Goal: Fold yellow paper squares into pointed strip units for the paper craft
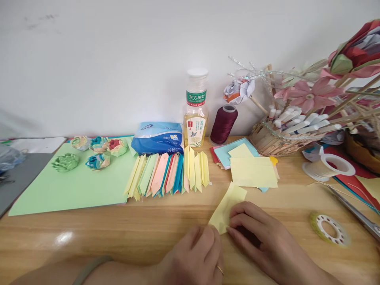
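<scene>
A small yellow rectangle of paper (226, 204) is held at a slant just above or on the wooden table, between my two hands. My left hand (197, 253) is closed, its fingertips pinched at the paper's near left corner. Along the paper's right edge, my right hand (263, 233) has its fingers bent and thumb below, gripping near the lower corner. Just beyond lies a stack of yellow paper pieces (253, 172) over blue ones. Left of that stands a row of folded paper strips (169, 174) in yellow, green, pink, red and blue.
Folded paper flowers (97, 161) rest on a green sheet (74, 190). Behind are a tissue pack (157, 136), a drink bottle (196, 114) and a maroon thread cone (225, 124). Rightward are a basket of pens (285, 142), a white spool (320, 168), a tape roll (329, 229) and scissors (356, 211).
</scene>
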`<state>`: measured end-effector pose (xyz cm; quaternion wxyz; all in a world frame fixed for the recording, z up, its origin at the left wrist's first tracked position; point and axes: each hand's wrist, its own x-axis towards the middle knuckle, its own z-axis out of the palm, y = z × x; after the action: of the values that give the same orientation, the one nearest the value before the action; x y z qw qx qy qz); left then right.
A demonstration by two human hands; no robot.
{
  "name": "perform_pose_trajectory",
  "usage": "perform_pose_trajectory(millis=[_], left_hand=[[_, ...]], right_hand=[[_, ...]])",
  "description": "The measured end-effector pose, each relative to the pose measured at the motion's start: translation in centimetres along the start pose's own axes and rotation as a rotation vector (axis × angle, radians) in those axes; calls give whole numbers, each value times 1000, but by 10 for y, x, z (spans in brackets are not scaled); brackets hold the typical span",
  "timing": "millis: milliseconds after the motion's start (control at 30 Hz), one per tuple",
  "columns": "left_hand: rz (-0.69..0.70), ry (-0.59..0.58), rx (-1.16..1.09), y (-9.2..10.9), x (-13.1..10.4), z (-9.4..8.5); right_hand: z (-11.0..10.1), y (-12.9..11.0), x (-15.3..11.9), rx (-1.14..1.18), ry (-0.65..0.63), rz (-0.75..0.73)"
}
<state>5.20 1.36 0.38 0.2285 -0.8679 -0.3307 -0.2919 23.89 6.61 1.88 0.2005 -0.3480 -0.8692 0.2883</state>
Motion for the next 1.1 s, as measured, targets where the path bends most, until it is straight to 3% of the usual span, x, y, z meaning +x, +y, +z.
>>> perform_pose_trajectory(millis=[200, 667, 967, 1100], left_hand=[[1, -13, -2, -3, 4, -3], [-82, -38, -53, 2, 5, 6], [-266, -12, -121, 5, 8, 6], [-257, -61, -166, 4, 8, 4]], right_hand=[[5, -3, 5, -36, 61, 46], [7, -4, 5, -56, 68, 76], [5, -7, 5, -47, 86, 77], [4, -7, 4, -66, 60, 83]])
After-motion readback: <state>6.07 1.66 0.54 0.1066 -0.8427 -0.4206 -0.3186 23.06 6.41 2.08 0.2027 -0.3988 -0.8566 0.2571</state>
